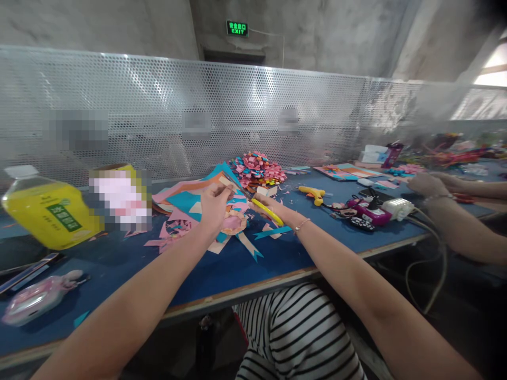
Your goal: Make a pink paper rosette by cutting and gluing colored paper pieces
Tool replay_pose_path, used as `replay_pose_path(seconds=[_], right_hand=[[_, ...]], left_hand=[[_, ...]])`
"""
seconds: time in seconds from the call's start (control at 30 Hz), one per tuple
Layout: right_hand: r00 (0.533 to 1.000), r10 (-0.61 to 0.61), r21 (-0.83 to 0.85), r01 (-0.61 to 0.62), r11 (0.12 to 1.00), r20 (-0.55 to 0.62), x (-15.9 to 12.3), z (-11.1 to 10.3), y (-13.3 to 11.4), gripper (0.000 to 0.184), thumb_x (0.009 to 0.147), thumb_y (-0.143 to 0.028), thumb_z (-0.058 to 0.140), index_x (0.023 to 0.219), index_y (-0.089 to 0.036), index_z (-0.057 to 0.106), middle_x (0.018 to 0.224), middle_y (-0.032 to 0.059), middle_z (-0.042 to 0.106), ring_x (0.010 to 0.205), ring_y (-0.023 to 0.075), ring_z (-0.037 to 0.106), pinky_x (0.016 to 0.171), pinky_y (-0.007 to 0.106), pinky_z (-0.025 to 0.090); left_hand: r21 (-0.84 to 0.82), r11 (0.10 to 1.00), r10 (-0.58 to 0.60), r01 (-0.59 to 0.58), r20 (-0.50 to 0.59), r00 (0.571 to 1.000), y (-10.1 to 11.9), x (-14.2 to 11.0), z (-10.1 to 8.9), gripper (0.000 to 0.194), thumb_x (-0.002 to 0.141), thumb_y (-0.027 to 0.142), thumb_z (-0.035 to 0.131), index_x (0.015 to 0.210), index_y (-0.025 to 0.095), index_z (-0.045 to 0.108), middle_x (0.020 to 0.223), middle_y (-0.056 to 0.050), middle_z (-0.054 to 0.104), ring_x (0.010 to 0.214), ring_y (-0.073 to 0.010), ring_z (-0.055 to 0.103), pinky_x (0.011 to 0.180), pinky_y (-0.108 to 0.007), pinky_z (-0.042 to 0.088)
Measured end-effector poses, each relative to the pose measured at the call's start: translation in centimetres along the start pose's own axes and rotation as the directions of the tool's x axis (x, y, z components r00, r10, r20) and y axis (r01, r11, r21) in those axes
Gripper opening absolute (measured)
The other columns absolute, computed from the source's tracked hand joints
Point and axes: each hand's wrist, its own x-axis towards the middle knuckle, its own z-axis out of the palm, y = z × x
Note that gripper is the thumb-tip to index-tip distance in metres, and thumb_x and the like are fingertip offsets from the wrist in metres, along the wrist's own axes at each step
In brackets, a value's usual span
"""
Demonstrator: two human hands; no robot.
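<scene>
My left hand (215,203) is closed in a pinch at a small piece of cream paper (225,180) above the blue-topped table. My right hand (264,207) grips yellow-handled scissors (273,212), whose blades point up and left close to that paper. I cannot tell whether the blades touch it. Beneath the hands lie a round pink and cream paper piece (234,221) and cut ribbon-like strips (249,245). Blue, orange and pink paper sheets (186,199) lie behind and left. Pink paper offcuts (176,228) are beside my left forearm.
A pile of small folded paper pieces (257,170) stands behind my hands. Rightward are a yellow glue gun (312,194), a power strip (397,209) and another person's arms (447,211). A bottle of yellow liquid (49,211) and a pink case (37,301) are left.
</scene>
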Motion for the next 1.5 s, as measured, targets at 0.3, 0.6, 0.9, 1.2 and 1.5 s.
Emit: replay_pose_path(seconds=[0.3,0.6,0.9,1.2,1.5], right_hand=[[1.0,-0.018,-0.066,0.019,0.998,0.02,0.1,0.1,0.3,0.04,0.074,-0.057,0.051,0.076,-0.02,0.037,0.054,-0.0084,0.033,0.045,0.0048,0.03,0.043,0.02,0.023],[1.0,-0.006,-0.074,0.007,0.997,0.007,-0.1,0.1,-0.3,0.039,0.074,-0.056,0.052,0.073,-0.02,0.035,0.051,-0.0089,0.033,0.043,0.0041,0.03,0.04,0.019,0.023],[1.0,0.008,-0.062,-0.007,0.998,0.009,0.0,0.2,-0.5,0.042,0.073,-0.059,0.052,0.074,-0.021,0.036,0.053,-0.0091,0.032,0.039,0.0033,0.03,0.038,0.018,0.025],[1.0,0.015,-0.105,-0.017,0.994,-0.011,0.1,0.1,0.0,0.038,0.077,-0.056,0.049,0.075,-0.021,0.036,0.052,-0.0087,0.033,0.041,0.0042,0.031,0.039,0.018,0.023],[0.996,-0.034,-0.253,0.012,0.967,-0.083,0.1,0.1,-0.8,0.035,0.075,-0.051,0.052,0.069,-0.019,0.038,0.052,-0.0072,0.034,0.044,0.005,0.029,0.042,0.02,0.021]], left_hand=[[-0.01,1.0,-0.013,0.013,-0.002,1.0,0.0,0.1,0.0,0.016,0.06,0.026,0.068,0.068,0.014,0.062,0.059,-0.001,0.061,0.056,-0.0106,0.056,0.058,-0.024,0.045],[0.01,1.0,-0.027,0.027,-0.021,0.999,-0.1,0.2,0.0,0.016,0.059,0.026,0.069,0.065,0.013,0.06,0.058,0.0,0.061,0.055,-0.01,0.056,0.057,-0.023,0.045],[0.019,1.0,0.007,-0.007,-0.019,1.0,0.0,0.1,0.0,0.014,0.062,0.026,0.066,0.066,0.014,0.061,0.056,0.0,0.059,0.053,-0.0096,0.054,0.056,-0.023,0.044],[0.031,0.999,-0.028,0.03,-0.043,0.999,0.2,0.0,0.1,0.014,0.061,0.025,0.065,0.067,0.014,0.06,0.059,-0.001,0.061,0.056,-0.0103,0.056,0.061,-0.025,0.046],[0.026,0.999,-0.034,0.035,-0.049,0.998,0.6,-0.2,0.2,0.013,0.06,0.026,0.065,0.064,0.014,0.061,0.059,0.0,0.06,0.056,-0.01,0.054,0.06,-0.024,0.045]])
